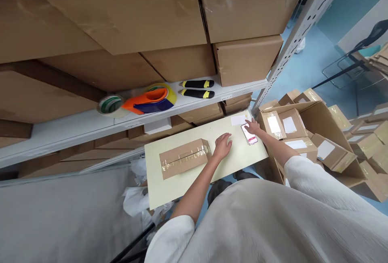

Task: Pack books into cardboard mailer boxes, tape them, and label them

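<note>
On a pale yellow tabletop (178, 192) lies a closed cardboard box (182, 160), its top seam covered with clear tape. My left hand (222, 145) hovers or rests just right of the box, fingers apart and holding nothing. A phone (249, 135) with a lit white and pink screen lies flat near the table's right end. Over its upper part is my right hand (252, 126), fingers stretched out, one of them at the screen. Just beyond the phone sits a white paper slip (238, 120).
Above the table, a shelf (194, 103) holds an orange and blue tape dispenser (148, 99), a tape roll (109, 104), two cutters (197, 83) and large cartons (248, 60). At right, an open carton (330, 121) contains several taped boxes. Plastic bags (135, 200) hang at left.
</note>
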`<state>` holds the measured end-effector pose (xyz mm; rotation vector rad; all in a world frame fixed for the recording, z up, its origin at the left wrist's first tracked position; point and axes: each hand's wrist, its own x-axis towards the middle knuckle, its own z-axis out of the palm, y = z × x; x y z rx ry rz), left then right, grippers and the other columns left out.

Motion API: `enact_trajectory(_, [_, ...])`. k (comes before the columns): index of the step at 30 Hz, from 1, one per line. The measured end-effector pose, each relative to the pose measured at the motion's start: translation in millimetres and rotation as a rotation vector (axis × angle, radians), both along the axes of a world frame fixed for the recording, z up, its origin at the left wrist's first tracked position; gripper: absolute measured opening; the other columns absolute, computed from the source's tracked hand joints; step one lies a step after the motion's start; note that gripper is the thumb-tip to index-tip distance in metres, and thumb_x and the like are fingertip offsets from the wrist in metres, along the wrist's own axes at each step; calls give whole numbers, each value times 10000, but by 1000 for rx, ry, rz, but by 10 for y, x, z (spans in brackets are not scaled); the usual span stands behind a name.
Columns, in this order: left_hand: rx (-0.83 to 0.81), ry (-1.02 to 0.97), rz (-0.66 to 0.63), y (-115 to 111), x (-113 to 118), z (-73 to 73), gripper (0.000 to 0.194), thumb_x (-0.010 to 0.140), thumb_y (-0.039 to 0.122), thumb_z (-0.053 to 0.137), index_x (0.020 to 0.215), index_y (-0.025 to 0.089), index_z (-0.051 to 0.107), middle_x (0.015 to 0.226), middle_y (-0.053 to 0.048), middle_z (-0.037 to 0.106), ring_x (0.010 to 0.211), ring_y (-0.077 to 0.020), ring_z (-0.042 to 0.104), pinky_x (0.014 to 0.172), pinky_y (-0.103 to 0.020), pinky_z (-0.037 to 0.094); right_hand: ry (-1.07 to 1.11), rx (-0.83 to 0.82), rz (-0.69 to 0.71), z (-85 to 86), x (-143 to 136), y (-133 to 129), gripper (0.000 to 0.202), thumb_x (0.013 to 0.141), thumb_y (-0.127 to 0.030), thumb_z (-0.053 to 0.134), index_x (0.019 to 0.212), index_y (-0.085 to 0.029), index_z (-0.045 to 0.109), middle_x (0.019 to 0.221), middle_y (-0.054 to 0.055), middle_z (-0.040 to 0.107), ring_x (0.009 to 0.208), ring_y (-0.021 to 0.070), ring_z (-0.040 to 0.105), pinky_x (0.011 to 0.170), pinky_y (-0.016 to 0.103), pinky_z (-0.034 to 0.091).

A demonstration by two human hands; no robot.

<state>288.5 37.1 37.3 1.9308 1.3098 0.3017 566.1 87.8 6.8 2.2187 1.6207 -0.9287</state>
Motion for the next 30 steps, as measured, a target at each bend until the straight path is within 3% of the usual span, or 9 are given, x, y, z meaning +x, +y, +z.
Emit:
enact_trajectory(5, [-49,2,18,-24,134,-117,426,1042,297,517,1442,284,664,1584,-80,631,1526,-277,528,1291,-523,388,27,-32,-25,-231,37,140,713,1095,-583,384,1737,-275,355,1774,213,313,1630,426,324,1267,617,313])
enact_trajectory(12, [-76,21,27,-6,145,-175,444,1033,292,524,1451,274,673,1577,-85,639,1508,-278,548,1285,-527,407,104,87,-7,-431,104,144,552,1066,-518,524,1496,-192,638,1633,234,518,1519,431,477,1199,611,432])
enact_trajectory(17, [-72,3,51,30,180,-195,424,1025,266,545,1420,287,695,1544,-70,664,1490,-264,569,1278,-493,430,206,253,-109,-318,170,164,428,1044,-326,553,1408,-170,713,1558,192,616,1388,332,630,1186,443,487])
enact_trajectory(21, [-81,-81,85,162,269,-193,387,1023,246,552,1371,282,715,1496,-70,689,1438,-247,614,1248,-444,466,375,444,-269,-161,181,219,386,981,-256,541,1278,-180,775,1328,142,766,1190,275,731,1072,388,566])
enact_trajectory(25, [-141,-209,179,426,519,-193,356,1019,250,580,1349,230,713,1446,-111,709,1337,-252,675,1186,-429,514,580,561,-414,-67,94,309,303,865,-202,572,1108,-193,754,1060,88,802,966,228,746,943,371,610])
enact_trajectory(30, [-236,-360,357,780,930,-217,348,980,194,651,1325,218,690,1350,-111,760,1181,-231,748,1077,-404,580,728,540,-462,-45,-49,373,306,788,-204,618,1088,-220,679,946,26,744,799,174,703,735,287,587])
